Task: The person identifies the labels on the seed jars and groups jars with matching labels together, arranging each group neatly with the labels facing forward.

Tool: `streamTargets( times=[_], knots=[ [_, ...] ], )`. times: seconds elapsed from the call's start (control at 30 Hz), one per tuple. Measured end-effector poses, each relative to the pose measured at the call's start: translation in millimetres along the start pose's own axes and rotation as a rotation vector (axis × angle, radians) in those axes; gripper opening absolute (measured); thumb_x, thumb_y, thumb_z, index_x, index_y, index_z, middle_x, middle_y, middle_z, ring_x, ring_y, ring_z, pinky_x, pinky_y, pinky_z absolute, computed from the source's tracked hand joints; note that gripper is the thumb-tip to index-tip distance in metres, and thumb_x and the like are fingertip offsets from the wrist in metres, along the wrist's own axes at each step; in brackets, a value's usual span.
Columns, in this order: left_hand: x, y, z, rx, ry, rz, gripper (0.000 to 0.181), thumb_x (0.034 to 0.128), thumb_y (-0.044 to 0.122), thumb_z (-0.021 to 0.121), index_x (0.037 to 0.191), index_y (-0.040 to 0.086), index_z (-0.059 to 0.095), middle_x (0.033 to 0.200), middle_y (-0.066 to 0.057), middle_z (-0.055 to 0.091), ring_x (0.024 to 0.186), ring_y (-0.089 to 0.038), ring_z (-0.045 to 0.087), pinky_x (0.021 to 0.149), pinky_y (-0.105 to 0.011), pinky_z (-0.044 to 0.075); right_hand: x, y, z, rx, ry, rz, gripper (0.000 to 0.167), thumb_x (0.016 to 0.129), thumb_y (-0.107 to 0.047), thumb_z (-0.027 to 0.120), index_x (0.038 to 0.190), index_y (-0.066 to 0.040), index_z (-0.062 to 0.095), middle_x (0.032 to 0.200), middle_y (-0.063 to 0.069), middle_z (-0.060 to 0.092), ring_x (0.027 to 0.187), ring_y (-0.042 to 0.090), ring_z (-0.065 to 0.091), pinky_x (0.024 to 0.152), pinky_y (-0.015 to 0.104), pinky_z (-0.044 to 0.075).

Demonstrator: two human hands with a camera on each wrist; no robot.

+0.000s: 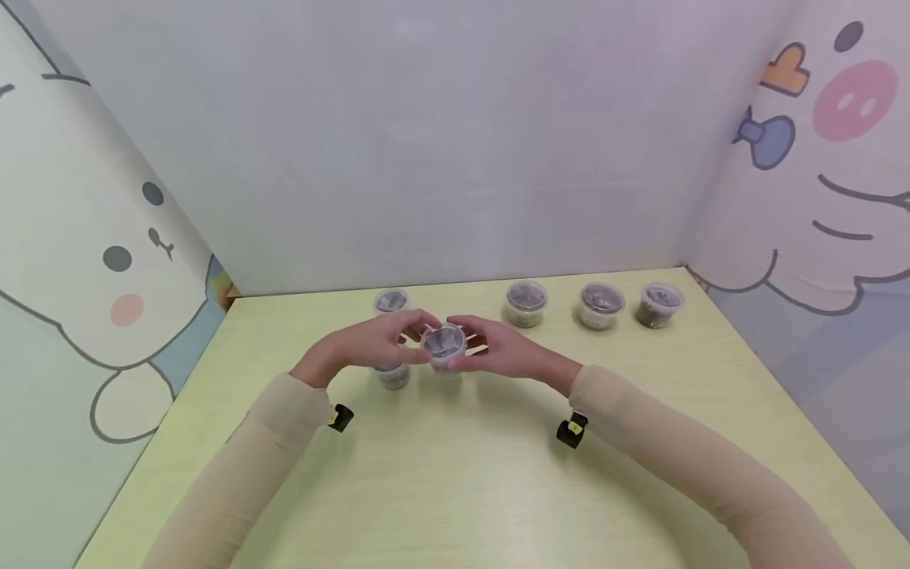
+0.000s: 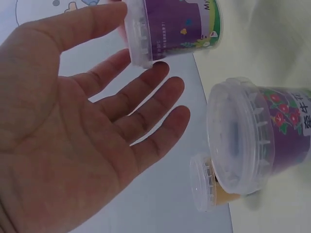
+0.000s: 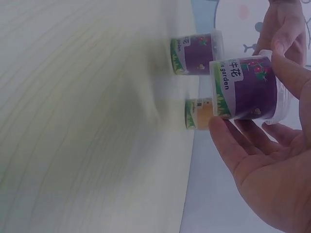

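A small purple-labelled plastic cup with a clear lid (image 1: pixel 444 348) is up between both hands, tilted on its side in the right wrist view. My right hand (image 1: pixel 498 348) holds it, thumb near the lid and fingers at the body. My left hand (image 1: pixel 377 340) is at the other side, its thumb by the lid rim and its other fingers loosely spread in the left wrist view. Below the left hand another purple cup (image 1: pixel 393 378) stands on the table, partly covered by that hand. Behind it stands an orange-labelled cup (image 2: pixel 224 195), its lid (image 1: pixel 391 300) visible in the head view.
Three more lidded cups stand in a row near the table's back edge: one left (image 1: pixel 526 304), one in the middle (image 1: pixel 600 306) and a darker one right (image 1: pixel 659 305). A pale wall (image 1: pixel 455 158) rises behind the wood-grain table (image 1: pixel 455 490); cartoon-printed panels flank it.
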State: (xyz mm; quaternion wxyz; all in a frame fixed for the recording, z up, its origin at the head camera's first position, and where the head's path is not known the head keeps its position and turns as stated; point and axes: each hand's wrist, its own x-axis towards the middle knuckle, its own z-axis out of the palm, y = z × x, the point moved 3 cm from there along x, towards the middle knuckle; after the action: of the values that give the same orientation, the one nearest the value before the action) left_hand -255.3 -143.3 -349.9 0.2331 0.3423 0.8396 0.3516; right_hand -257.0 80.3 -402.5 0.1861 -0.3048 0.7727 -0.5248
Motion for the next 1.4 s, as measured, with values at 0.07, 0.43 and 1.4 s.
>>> streamTargets(
  times=[0.07, 0.43, 1.4],
  knots=[
    [-3.0, -0.5, 0.8, 0.048, 0.005, -0.001, 0.052, 0.099, 0.029, 0.067, 0.144, 0.008, 0.049, 0.134, -0.005, 0.058, 0.125, -0.024, 0.054, 0.103, -0.052, 0.046, 3.2, 0.6, 3.9, -0.004, -0.012, -0.005, 0.079, 0.092, -0.021, 0.078, 0.156, -0.004, 0.035, 0.137, 0.01, 0.057, 0.123, 0.025, 0.059, 0.099, 0.035, 0.051],
    [-13.1, -6.6, 9.3, 0.228, 0.012, -0.052, 0.068, 0.0986, 0.032, 0.066, 0.152, -0.001, 0.039, 0.14, -0.016, 0.056, 0.112, -0.024, 0.06, 0.1, -0.046, 0.047, 14.3, 11.5, 23.0, -0.091, -0.018, 0.043, 0.081, 0.091, -0.029, 0.079, 0.157, -0.009, 0.036, 0.137, 0.006, 0.057, 0.12, 0.021, 0.061, 0.1, 0.034, 0.05],
    [-11.5, -16.6, 28.1, 0.465, 0.121, -0.009, 0.064, 0.0964, 0.037, 0.069, 0.145, -0.001, 0.051, 0.136, -0.01, 0.062, 0.127, -0.034, 0.051, 0.096, -0.06, 0.04, 14.5, 21.6, 33.6, -0.1, -0.031, 0.075, 0.081, 0.092, -0.028, 0.078, 0.157, -0.006, 0.034, 0.137, 0.009, 0.057, 0.122, 0.026, 0.059, 0.101, 0.037, 0.049]
  ],
)
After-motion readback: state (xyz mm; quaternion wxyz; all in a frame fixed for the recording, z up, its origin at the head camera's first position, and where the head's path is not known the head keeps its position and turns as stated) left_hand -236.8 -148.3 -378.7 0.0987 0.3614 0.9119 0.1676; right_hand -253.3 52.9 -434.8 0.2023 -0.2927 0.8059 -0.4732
